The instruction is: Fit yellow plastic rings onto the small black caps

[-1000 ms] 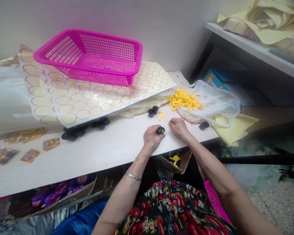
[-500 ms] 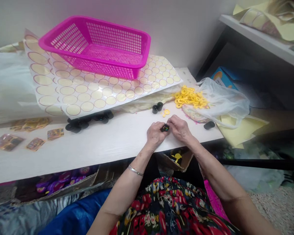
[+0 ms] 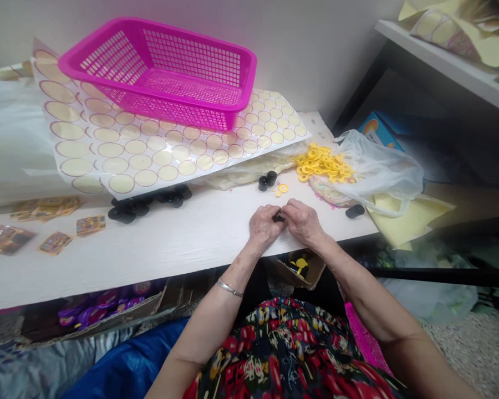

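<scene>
My left hand (image 3: 264, 226) is closed around a small black piece (image 3: 278, 216) near the front edge of the white table (image 3: 208, 233). My right hand (image 3: 301, 221) presses its bent fingers against the top of that piece, hiding much of it; whether it grips anything else is hidden. Just beyond my hands lie a yellow ring (image 3: 283, 188) and tiny yellow bits. Two black cylinders (image 3: 268, 181) stand behind them, and another black cylinder (image 3: 355, 211) lies to the right. A heap of yellow ring pieces (image 3: 322, 163) is at the back.
A pink basket (image 3: 191, 113) sits on sticker sheets (image 3: 141, 162). Several black pieces (image 3: 128, 210) and printed packets (image 3: 55, 243) lie at left. A clear plastic bag (image 3: 378, 166) is at right. Below the table edge is a cardboard box (image 3: 314, 271) holding yellow and black pieces.
My right fingers have moved left over the black piece, covering more of it. The view has shifted slightly.
</scene>
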`<state>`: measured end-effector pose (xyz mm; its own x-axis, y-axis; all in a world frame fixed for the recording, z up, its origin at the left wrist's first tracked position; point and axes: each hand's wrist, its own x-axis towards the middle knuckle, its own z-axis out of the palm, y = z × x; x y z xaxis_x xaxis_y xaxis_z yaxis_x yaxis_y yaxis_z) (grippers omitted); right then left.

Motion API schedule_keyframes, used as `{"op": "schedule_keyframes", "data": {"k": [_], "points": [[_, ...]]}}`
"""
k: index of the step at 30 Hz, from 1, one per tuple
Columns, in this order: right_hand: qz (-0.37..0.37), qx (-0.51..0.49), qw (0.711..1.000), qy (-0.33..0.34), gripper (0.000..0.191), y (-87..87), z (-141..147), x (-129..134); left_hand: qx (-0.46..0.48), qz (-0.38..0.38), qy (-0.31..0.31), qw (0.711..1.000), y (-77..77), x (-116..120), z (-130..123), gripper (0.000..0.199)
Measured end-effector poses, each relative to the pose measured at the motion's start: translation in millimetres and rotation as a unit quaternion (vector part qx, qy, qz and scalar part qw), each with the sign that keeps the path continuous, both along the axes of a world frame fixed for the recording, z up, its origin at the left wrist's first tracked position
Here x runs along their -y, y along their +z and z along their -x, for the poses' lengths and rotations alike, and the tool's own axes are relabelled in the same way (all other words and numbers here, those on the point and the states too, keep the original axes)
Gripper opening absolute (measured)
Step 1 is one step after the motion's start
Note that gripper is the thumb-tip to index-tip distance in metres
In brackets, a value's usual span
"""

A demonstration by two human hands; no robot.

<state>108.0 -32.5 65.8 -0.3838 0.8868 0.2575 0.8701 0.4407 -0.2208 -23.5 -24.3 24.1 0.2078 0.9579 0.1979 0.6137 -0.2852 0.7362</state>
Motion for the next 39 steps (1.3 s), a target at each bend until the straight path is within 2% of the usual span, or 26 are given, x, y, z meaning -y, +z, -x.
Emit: {"op": "schedule_keyframes", "data": {"k": [5,9,13,16,18,20,22,24,25,29,34,39], "points": [[-0.020,0.061,0.998,0.011,0.022,2.0,4.1,-1.7,0.007,-0.003,0.005,1.000,1.1,0.1,-0.3,0.020],[-0.033,0.101,0.994,0.024,0.021,5.7,8.0,-3.4,0.010,0.000,0.005,1.000,0.8,-0.6,-0.6,0.015],[0.001,0.097,0.993,0.069,0.020,9.7,7.5,-6.3,0.014,0.004,0.006,1.000,0.9,-0.5,0.0,0.010],[0.070,-0.034,0.994,0.077,0.019,7.9,-0.3,-11.7,0.012,0.005,0.002,1.000,0.8,-0.3,0.1,0.014],[0.122,-0.178,0.974,0.072,0.016,3.8,-8.1,-18.6,0.009,0.007,0.000,1.000,0.3,-0.4,-0.1,0.018],[0.145,-0.297,0.943,0.032,0.016,-1.4,-15.3,-29.1,0.005,0.010,0.004,1.000,-0.3,-1.0,-0.3,0.021],[0.134,-0.338,0.931,-0.046,0.016,-6.3,-20.4,-42.5,0.001,0.016,0.010,1.000,-0.6,-1.6,-0.3,0.022],[0.115,-0.306,0.938,-0.114,0.014,-9.8,-22.7,-56.6,-0.001,0.022,0.014,1.000,-0.5,-2.0,0.0,0.024],[0.114,-0.274,0.946,-0.127,0.015,-10.7,-23.0,-63.0,0.000,0.025,0.017,1.000,-0.5,-2.1,0.1,0.025],[0.145,-0.138,0.977,-0.071,0.042,-10.2,-20.9,-79.2,0.008,0.028,0.023,0.999,-0.5,-1.9,0.6,0.028],[0.121,-0.040,0.991,-0.037,0.023,-7.2,-21.3,-77.4,0.014,0.026,0.020,0.999,-0.4,-2.0,1.4,0.028],[0.106,-0.048,0.992,-0.053,0.019,-5.3,-35.2,-62.9,0.004,0.032,0.012,0.999,2.9,-2.5,2.0,0.028]]}}
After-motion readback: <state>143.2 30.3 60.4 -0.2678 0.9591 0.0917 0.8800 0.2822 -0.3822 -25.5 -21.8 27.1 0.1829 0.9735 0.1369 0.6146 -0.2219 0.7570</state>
